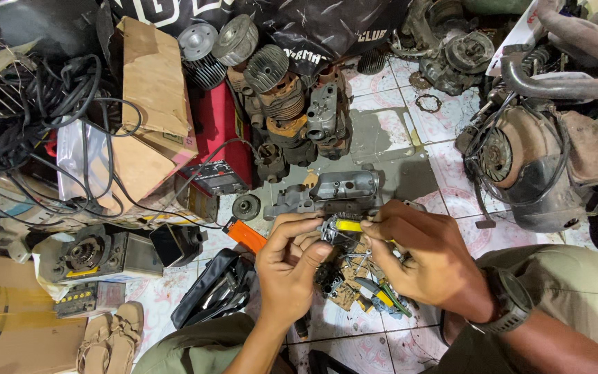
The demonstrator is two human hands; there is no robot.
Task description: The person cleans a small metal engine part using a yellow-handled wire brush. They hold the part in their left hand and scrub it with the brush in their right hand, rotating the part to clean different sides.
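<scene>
Above the tiled floor, head view: left hand and right hand meet on a small metal part with a yellow piece, fingers of both closed on it. Just beyond sits a grey engine casing; pliers lie below the hands, an orange tool to the left.

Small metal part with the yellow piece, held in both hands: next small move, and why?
Probably keep the left hand steady and let the right hand work the yellow piece on the small metal part. Both hands pinch it in the air above the cluttered tile floor, with fingertips at either end, so the part has no other support. How the piece seats is too small to tell.
</scene>
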